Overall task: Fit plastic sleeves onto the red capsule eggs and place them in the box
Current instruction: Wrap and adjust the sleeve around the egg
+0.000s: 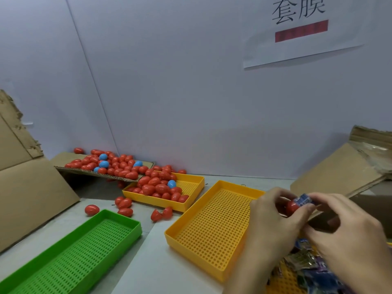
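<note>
Both of my hands work near the worktop's front right corner. My left hand (273,217) curls its fingers around a red capsule egg (291,206), and my right hand (347,232) pinches a blue printed plastic sleeve (305,199) that touches the egg's far end; how far the sleeve sits over the egg is blurred. Under my right wrist, at the front right corner, lies a heap of loose printed sleeves (305,266) on a yellow perforated surface. Just left of my hands sits a yellow perforated tray (212,232) with nothing in it. Behind it, toward the back edge, a second yellow tray (191,200) holds many red eggs (157,188) and one blue egg (171,183). More red eggs, with a few blue ones, are piled on a cardboard flap (135,178) that slopes down to that tray from the back left. Several loose red eggs (125,203) lie on the worktop (152,262) between the trays. A long green perforated tray (72,255) runs toward the front left corner. Torn cardboard (27,187) leans along the left edge, and a cardboard box (343,168) stands at the right edge, behind my hands. On the white wall at the back hangs a paper sign (301,28) with two Chinese characters above a red bar.
</note>
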Available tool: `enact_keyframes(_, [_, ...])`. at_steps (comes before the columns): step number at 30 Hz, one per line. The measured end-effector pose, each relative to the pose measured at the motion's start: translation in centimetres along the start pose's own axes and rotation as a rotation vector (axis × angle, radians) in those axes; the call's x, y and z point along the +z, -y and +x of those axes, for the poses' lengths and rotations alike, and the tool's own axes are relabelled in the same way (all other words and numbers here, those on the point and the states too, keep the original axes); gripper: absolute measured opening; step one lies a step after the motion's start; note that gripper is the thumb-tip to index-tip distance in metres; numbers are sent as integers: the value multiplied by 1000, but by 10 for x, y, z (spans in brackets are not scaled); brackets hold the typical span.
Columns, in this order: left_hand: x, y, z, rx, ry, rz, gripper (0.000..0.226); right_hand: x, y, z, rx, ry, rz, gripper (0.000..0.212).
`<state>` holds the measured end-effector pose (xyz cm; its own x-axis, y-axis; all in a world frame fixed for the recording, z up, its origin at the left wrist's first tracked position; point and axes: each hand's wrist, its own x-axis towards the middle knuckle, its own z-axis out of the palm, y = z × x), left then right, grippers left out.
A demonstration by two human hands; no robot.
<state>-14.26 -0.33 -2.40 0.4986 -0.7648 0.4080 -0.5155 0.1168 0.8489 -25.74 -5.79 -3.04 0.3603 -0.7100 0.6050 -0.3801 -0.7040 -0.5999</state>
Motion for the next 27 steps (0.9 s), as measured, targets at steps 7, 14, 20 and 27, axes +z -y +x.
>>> enact_keyframes(7, [3, -2, 1, -28, 21, -112, 26, -3, -3, 0, -24, -32, 1, 52])
enact_keyframes(14, [1, 3, 3, -15, 35, -158, 27, -4, 0, 0, -53, -54, 75, 49])
enact_keyframes(20, [1, 3, 0, -16, 110, -173, 27, -6, -3, 0, -100, -3, 148, 53])
enact_keyframes(27, [-2, 2, -1, 13, 201, -95, 17, -7, -8, 0, -163, 37, 140, 57])
